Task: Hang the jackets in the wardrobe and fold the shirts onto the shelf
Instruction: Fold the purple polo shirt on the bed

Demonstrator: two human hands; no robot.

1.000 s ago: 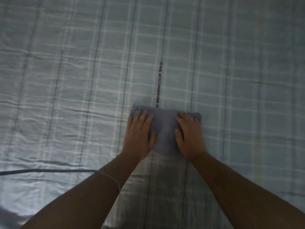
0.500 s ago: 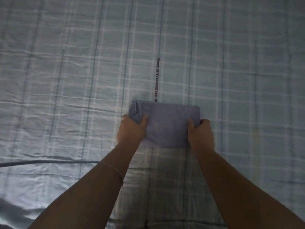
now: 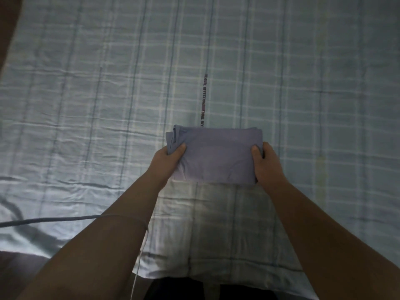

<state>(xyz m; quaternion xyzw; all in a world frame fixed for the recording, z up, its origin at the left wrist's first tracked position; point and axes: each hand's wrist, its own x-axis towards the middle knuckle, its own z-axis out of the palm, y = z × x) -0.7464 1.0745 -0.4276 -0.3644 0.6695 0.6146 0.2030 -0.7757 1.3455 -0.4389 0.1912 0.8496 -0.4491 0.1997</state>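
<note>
A folded purple-blue shirt [image 3: 216, 155] forms a compact rectangle in the middle of the view, just above the checked bed sheet [image 3: 86, 105]. My left hand [image 3: 167, 158] grips its left edge, thumb on top and fingers underneath. My right hand [image 3: 267, 162] grips the right edge the same way. The shirt's near edge looks lifted slightly off the sheet. No jacket, wardrobe or shelf is in view.
The pale blue checked sheet covers the bed and fills nearly the whole view. A thin cable [image 3: 43, 220] lies across the sheet at the lower left. The bed's near edge [image 3: 194, 278] runs along the bottom, with dark floor below it.
My hands went from pressing flat on top of the shirt to gripping its two side edges. The shirt has since come nearer to me and appears lifted.
</note>
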